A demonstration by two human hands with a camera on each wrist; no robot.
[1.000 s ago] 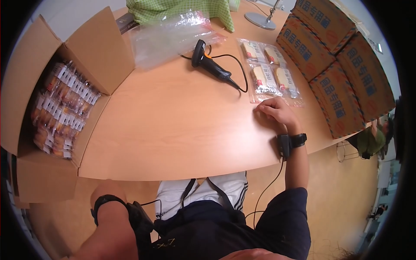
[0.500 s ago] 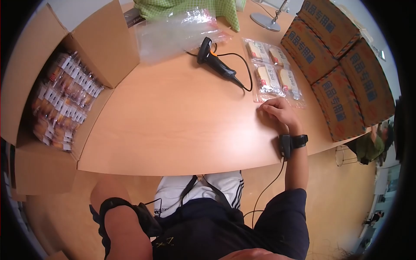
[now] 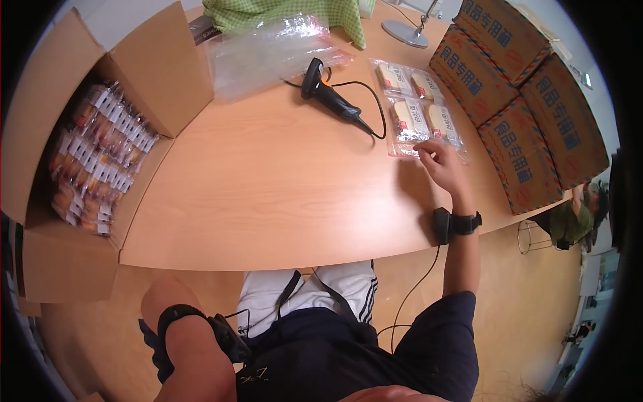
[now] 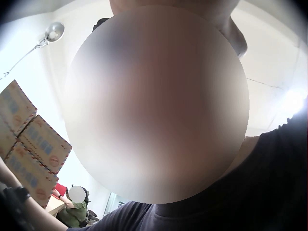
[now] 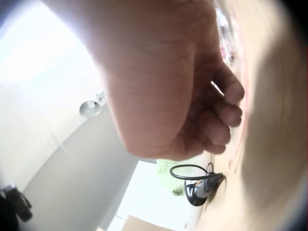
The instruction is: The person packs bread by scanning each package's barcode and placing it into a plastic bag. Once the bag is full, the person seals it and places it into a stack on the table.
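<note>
My right hand (image 3: 442,164) hovers over the table at the near edge of the white toast packs (image 3: 412,120), its fingertips overlapping their clear outer bag in the head view. In the right wrist view its fingers (image 5: 219,127) hang loosely curled with nothing held in them. My left arm (image 3: 194,355) is bent up toward my body, below the table's front edge. Bare skin (image 4: 175,4) at the top of the left wrist view belongs to that side; a large blur covers the rest, hiding the left hand's fingers.
A black barcode scanner (image 3: 331,100) with its cable lies mid-table. Behind it are clear plastic bags (image 3: 268,60) and a green checked cloth (image 3: 281,15). An open carton (image 3: 157,74) of packaged baked goods (image 3: 100,161) stands left. Stacked cartons (image 3: 516,154) stand right, near a lamp base (image 3: 405,33).
My right hand has lifted off the table and moved slightly forward to the toast packs' near edge. Earlier, my left forearm shifted slightly right in the head view. The scanner and packs stay put.
</note>
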